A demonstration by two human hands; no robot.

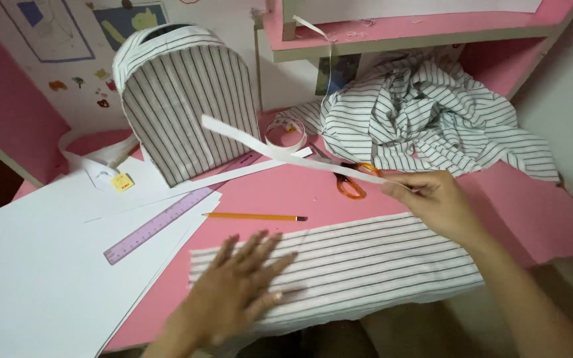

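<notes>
Head view, looking down at a pink desk [532,219]. Nearest, a folded piece of striped fabric [366,265] is lain flat along the desk's front edge, and the left hand [233,292] is pressed on its left end, fingers spread wide, nothing grasped. Just beyond, the right hand [436,199] is raised above the fabric, and one end of a long white paper strip [280,149] is pinched between thumb and fingertips; the free end is seen curling up to the left, unsupported. A crease or tear could be caused there if the strip sags or snags. Farther back, a pencil [253,217], a purple ruler [160,222], orange-handled scissors [349,182], white paper sheets [34,265], a fabric-covered arched form [184,109] and a crumpled striped shirt [432,119] are seen.
</notes>
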